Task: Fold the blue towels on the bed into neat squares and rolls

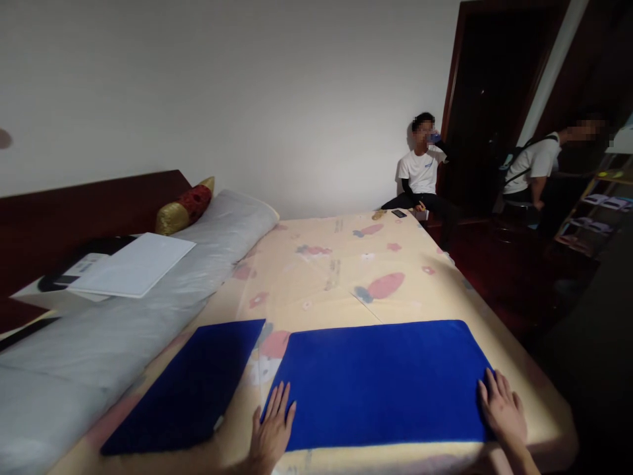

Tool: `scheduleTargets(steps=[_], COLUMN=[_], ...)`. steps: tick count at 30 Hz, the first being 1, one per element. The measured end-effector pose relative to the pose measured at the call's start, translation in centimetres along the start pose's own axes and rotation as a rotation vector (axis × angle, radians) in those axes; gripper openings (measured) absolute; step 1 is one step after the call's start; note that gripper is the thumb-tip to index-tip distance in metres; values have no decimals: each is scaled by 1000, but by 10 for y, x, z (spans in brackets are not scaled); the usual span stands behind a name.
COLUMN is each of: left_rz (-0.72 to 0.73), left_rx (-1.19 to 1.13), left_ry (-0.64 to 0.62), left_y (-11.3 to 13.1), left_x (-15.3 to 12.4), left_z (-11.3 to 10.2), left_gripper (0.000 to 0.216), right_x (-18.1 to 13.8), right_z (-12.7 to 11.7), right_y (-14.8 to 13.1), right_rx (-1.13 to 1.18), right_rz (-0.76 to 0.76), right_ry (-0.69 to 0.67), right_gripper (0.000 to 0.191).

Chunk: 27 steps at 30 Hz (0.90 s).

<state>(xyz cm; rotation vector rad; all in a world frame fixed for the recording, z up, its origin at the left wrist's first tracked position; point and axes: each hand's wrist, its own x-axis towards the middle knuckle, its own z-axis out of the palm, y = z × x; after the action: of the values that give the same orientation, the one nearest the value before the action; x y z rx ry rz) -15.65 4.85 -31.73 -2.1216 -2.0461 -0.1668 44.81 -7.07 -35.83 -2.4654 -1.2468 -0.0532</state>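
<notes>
A bright blue cloth (pixel 380 382) lies spread out flat on the bed in front of me. My left hand (pixel 273 422) rests palm down on its left edge, fingers stretched out and pointing away from me. On the opposite edge, my right hand (pixel 502 402) lies with its fingers extended over the cloth's border. Neither hand holds anything. To the left of my left hand is a second, darker blue piece of cloth (pixel 188 389), folded or laid flat, with a small pale tag at its near edge.
A long grey pillow (pixel 198 264) runs along the headboard (pixel 74 204), carrying a white flat board (pixel 138 264) and a red-gold cushion (pixel 188 206). A phone (pixel 398 213) lies at the patterned bed's (pixel 316 277) far edge. One person (pixel 420 171) sits beyond; another (pixel 531 168) leans near a shelf (pixel 593 211).
</notes>
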Motion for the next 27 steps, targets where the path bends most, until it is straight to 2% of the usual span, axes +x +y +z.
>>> scheduleTargets(steps=[1, 3, 6, 10, 13, 16, 17, 19, 21, 25, 27], left_rz=[15, 55, 149, 294, 409, 545, 578, 583, 495, 245, 206], left_rx=[4, -11, -85, -206, -272, -309, -309, -281, -221, -88, -54], left_ry=[25, 50, 41, -12, -37, -65, -76, -87, -82, -47, -22], left_y=[-1, 10, 53, 133, 191, 220, 220, 199, 157, 49, 16], left_x=[0, 2, 11, 20, 21, 24, 27, 34, 44, 58, 60], left_z=[-1, -7, -23, -37, -39, -37, -36, -31, -23, -9, -8], left_gripper=[55, 55, 53, 52, 55, 59, 59, 59, 55, 51, 53], right_x=[-1, -4, -15, -38, -55, -55, -49, -31, -5, 40, 50], right_z=[-1, -2, -3, 4, 12, 16, 15, 13, 9, -1, -6], right_y=[-2, -20, -70, -155, -216, -246, -245, -222, -173, -52, -19], right_rx=[-8, -29, -11, 101, 180, 195, 190, 164, 110, -9, -39], right_rz=[14, 18, -145, -492, -642, -731, -769, -820, -777, -528, -496], right_ry=[24, 105, 149, -43, -204, -317, -344, -359, -305, -71, -10], right_gripper=[77, 76, 71, 57, 51, 51, 51, 51, 52, 61, 64])
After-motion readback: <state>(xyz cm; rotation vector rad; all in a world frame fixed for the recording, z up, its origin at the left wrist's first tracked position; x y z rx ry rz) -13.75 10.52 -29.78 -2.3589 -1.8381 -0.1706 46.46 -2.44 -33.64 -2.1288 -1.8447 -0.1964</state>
